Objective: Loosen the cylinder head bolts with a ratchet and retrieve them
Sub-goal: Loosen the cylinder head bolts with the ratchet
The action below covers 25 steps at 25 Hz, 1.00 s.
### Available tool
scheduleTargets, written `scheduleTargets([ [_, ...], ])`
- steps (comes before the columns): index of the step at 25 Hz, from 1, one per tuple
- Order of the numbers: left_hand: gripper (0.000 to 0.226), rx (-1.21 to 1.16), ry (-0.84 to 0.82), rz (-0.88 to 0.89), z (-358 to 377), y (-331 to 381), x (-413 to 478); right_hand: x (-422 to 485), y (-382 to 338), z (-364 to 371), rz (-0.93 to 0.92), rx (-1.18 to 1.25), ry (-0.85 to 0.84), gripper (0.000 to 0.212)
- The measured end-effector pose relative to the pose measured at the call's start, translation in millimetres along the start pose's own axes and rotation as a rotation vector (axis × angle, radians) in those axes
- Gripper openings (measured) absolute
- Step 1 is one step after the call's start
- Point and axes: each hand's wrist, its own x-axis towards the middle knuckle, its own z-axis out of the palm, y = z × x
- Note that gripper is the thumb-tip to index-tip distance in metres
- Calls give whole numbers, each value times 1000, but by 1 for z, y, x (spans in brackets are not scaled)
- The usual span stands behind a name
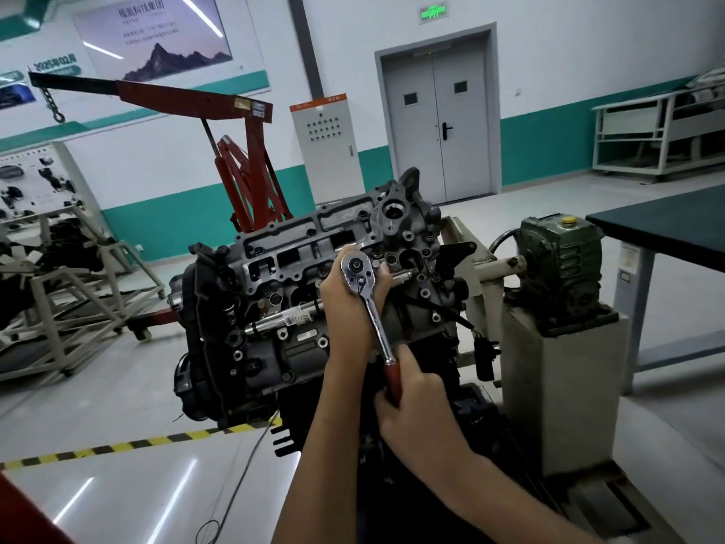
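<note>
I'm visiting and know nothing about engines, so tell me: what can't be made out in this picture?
Head view only:
- Bolt and socket: hidden under the head of the red-handled chrome ratchet and the left hand.
- Ratchet's grip end: wrapped by the right hand.
- Pale wall poster text: too small, blurred.
- Dark grey engine, lower right: behind the forearms.

Stand: beige frame (484, 268) carrying the tilted engine (274, 292), joined to a green gearbox (559, 265).
Pedestal: beige block (557, 386) under the gearbox, standing on the floor.
Floor: glossy grey (117, 386); yellow-black tape (129, 444), thin cable (253, 465), red hoist (251, 178), beige racks (51, 308).
</note>
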Motion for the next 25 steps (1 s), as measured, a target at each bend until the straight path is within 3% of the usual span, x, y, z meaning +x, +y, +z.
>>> scheduleTargets([
  [5,40,-1,-53,-61,-4,3,9,55,8,-104,-256,-555,-198,22],
  [8,31,-32,-115,-65,-8,5,11,89,3,-134,-378,-822,-176,23],
  [10,34,-14,-128,-49,-10,5,10,73,10,-120,-332,-718,-122,17],
  [15,37,47,-50,36,-2,2,-6,4,8,-16,45,-53,2,26],
  [17,39,10,-31,7,-2,-1,-4,-2,2,3,51,12,-16,28],
  [20,39,-35,-23,-112,0,0,2,16,9,-42,-59,-212,-91,29],
  [23,41,-16,-100,-58,-4,5,6,64,13,-114,-230,-627,-216,25],
  [25,43,-15,-155,-41,-9,4,10,83,9,-131,-319,-762,-231,20],
])
